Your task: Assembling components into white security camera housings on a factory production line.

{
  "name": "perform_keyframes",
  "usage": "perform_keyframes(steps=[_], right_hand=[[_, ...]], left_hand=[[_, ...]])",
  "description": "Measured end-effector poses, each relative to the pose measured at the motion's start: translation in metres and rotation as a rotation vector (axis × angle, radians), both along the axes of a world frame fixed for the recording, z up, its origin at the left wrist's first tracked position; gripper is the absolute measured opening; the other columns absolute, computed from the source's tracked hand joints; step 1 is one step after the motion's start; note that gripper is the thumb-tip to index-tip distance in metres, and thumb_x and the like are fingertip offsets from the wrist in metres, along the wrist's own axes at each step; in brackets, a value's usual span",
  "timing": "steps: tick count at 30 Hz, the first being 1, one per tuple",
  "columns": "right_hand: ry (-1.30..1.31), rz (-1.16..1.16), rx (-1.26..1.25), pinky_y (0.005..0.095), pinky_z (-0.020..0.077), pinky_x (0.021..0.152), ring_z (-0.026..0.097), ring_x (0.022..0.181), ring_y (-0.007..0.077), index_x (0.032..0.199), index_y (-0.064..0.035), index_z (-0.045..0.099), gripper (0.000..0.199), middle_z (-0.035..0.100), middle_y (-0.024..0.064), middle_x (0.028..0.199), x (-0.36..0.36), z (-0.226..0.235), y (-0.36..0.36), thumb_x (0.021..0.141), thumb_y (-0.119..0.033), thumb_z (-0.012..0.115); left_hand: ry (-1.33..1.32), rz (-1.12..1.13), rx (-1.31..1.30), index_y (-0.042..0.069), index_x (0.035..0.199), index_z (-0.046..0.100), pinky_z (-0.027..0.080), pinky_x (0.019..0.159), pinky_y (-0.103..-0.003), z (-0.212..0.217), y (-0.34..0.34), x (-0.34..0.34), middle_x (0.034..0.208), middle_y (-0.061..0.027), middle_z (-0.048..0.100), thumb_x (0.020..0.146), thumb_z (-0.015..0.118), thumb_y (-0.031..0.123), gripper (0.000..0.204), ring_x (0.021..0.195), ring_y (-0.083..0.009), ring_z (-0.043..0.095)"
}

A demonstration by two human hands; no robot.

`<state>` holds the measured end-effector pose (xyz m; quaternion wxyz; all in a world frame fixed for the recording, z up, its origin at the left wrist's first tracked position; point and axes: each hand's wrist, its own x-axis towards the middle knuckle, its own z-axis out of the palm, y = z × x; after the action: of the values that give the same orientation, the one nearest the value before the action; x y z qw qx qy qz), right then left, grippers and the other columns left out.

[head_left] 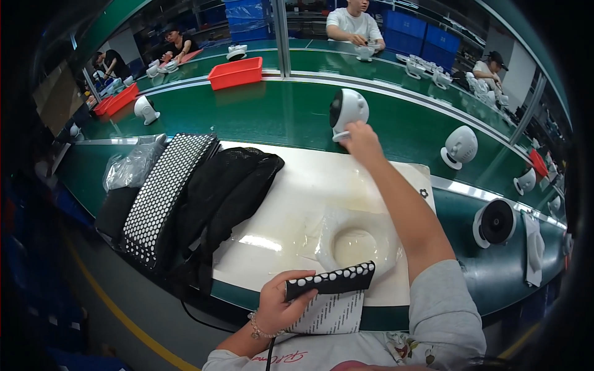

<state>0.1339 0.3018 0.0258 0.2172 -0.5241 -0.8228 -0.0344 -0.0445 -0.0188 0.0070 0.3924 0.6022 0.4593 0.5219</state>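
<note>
My left hand (279,303) is closed around a folded black sheet with white round dots (331,281), above the table's near edge. White printed backing paper (331,312) hangs below it. My right hand (364,143) reaches forward, with its fingers closed at the base of a white fan-like device (352,108) with a dark round face, standing on the green conveyor (266,114). A clear plastic-wrapped ring-shaped support (322,238) lies on the white board (278,185) under my right forearm.
To the left lie a stack of black dotted sheets (162,191), black cloth-like material (232,179) and a clear plastic bag (133,164). More white devices (461,147) stand along the conveyor; one (495,224) sits at the right. A red bin (236,73) and co-workers (356,28) are beyond.
</note>
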Motion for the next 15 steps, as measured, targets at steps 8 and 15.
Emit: perform_keyframes(steps=[8, 15], right_hand=[[0.71, 0.037, -0.18, 0.0271, 0.0425, 0.066, 0.055, 0.073, 0.0183, 0.085, -0.002, 0.059, 0.025, 0.058, 0.0074, 0.079, 0.055, 0.075, -0.106, 0.082, -0.027, 0.058], [1.135, 0.282, -0.717, 0.0194, 0.0409, 0.065, 0.05, 0.074, 0.006, 0.1, -0.0008, 0.054, 0.024, 0.056, 0.0017, 0.081, 0.06, 0.074, -0.208, 0.086, -0.02, 0.055]], left_hand=[[-0.047, 0.029, 0.15, -0.005, 0.09, 0.06, 0.046, 0.059, -0.022, -0.008, -0.005, -0.003, 0.078, -0.0089, 0.063, 0.071, 0.065, -0.002, 0.02, 0.065, -0.0108, 0.059], [-0.087, -0.042, 0.251, -0.006, 0.088, 0.06, 0.046, 0.059, -0.022, 0.013, -0.013, 0.013, 0.079, -0.0107, 0.063, 0.068, 0.064, -0.008, 0.02, 0.066, -0.0122, 0.059]])
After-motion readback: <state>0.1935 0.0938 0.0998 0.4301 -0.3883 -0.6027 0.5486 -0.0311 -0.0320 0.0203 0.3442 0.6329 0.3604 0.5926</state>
